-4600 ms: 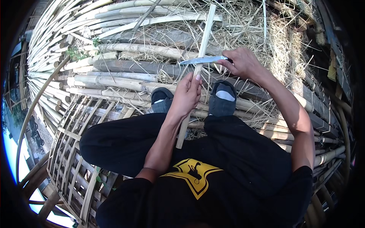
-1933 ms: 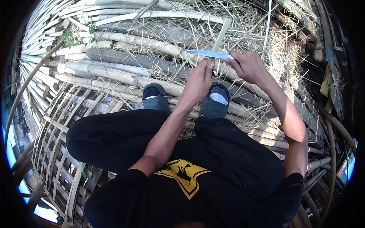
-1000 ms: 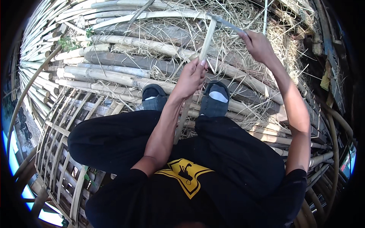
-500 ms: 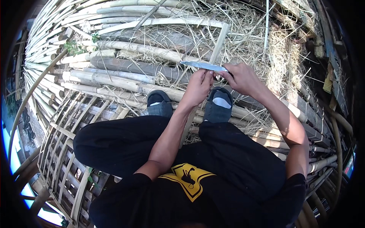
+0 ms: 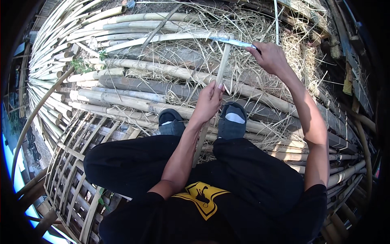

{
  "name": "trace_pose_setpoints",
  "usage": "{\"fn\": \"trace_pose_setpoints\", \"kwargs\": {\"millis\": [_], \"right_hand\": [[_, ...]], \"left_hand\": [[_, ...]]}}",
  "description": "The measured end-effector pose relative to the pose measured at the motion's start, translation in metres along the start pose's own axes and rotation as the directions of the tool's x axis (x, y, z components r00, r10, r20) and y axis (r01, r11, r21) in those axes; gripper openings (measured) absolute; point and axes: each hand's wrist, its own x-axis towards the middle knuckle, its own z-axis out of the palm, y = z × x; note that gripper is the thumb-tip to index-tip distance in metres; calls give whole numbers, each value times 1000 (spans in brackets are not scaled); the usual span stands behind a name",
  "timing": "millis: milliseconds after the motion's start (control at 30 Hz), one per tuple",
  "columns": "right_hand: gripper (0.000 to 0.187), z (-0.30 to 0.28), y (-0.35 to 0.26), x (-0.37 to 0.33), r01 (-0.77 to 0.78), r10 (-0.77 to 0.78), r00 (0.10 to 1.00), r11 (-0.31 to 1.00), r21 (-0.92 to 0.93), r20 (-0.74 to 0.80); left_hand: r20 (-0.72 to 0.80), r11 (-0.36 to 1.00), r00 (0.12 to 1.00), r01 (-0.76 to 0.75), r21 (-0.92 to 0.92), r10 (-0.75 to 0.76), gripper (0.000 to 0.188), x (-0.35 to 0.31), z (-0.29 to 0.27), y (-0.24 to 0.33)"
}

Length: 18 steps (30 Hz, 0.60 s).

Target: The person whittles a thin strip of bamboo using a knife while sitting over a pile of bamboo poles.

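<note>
One bamboo strip (image 5: 222,65) is clenched in my left hand (image 5: 208,101). My right hand (image 5: 269,57) grips a knife (image 5: 232,41).

R hand (image 5: 270,57) now further fwd, w/ knife (image 5: 234,41) out at strip's (image 5: 222,65) far end; 0.5 s ago knife lay across strip just beside L hand (image 5: 209,102). Gap btwn hands opened: close together then, well apart now. Strip swung a bit, slants less to R than 0.5 s ago. Shorter stretch shows past L hand vs 4.6 s ago.
</note>
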Motion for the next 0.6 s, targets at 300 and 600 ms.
{"fn": "trace_pose_setpoints", "kwargs": {"millis": [300, 600], "right_hand": [[64, -42, 40, 7, -128, 165, 970, 971, 203, -178], [38, 40, -51, -54, 295, -321, 939, 935, 195, 122]], "left_hand": [[-48, 999, 999, -24, 33, 25, 21, -4, -10, 2], [-170, 944, 981, -37, 329, 98, 25, -1, -1, -2]]}}
